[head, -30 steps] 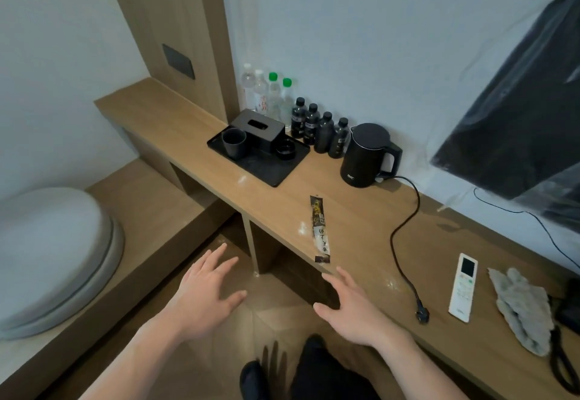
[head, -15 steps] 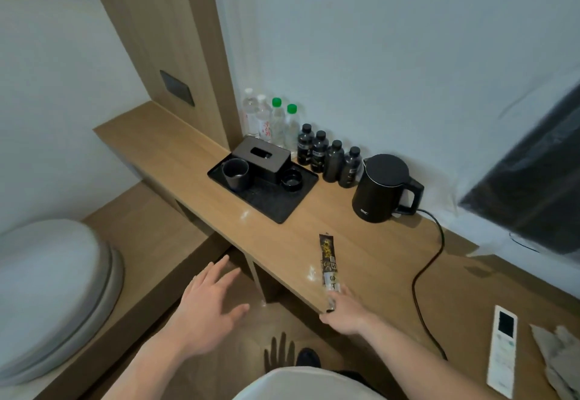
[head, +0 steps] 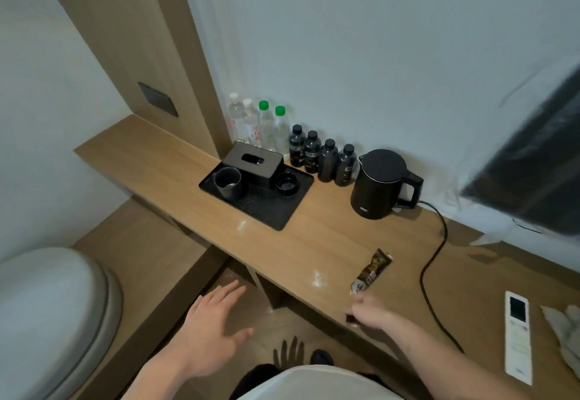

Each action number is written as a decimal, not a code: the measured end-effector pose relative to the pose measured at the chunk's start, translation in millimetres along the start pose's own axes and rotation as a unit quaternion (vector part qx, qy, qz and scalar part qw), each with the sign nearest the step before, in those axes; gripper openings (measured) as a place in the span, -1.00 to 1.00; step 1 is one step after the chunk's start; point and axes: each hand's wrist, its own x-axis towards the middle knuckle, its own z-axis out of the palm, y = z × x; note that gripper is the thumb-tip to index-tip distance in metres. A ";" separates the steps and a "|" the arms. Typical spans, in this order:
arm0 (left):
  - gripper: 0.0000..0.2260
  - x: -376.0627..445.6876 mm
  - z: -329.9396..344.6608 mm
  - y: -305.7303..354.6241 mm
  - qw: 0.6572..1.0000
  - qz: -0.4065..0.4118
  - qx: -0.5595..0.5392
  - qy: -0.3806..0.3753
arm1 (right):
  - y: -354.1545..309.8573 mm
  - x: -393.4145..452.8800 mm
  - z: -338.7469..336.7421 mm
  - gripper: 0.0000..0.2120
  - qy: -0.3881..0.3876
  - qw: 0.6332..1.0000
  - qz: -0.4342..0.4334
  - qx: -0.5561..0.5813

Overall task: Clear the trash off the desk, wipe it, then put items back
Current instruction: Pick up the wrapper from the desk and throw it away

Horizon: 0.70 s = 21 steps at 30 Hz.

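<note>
Since half a second ago, the right hand has turned the wrapper so its far end points rightward; blurred fingers seem to pinch its near end at the front edge of the surface. Left hand hovers spread wide above the floor. White smudges lie just left of the wrapper, the kettle well behind.

The right hand, held open off the worktop edge a second ago, is now closed on the near end of the snack wrapper. The wrapper is turned, its far end swung toward the kettle cord.
</note>
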 end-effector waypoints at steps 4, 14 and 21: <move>-0.27 -1.9 -14.1 -14.5 0.999 0.032 0.015 -0.012 | 7.9 -46.6 -8.0 -0.64 0.081 0.991 -0.072 0.084; -0.32 -6.3 -2.2 -9.0 0.980 0.192 -0.005 -0.045 | 28.7 -205.0 41.9 -0.82 0.203 0.940 -0.129 0.240; -0.34 -52.5 40.6 8.4 0.964 0.249 0.008 -0.092 | 40.4 -274.3 106.3 -0.81 0.263 0.910 -0.132 0.292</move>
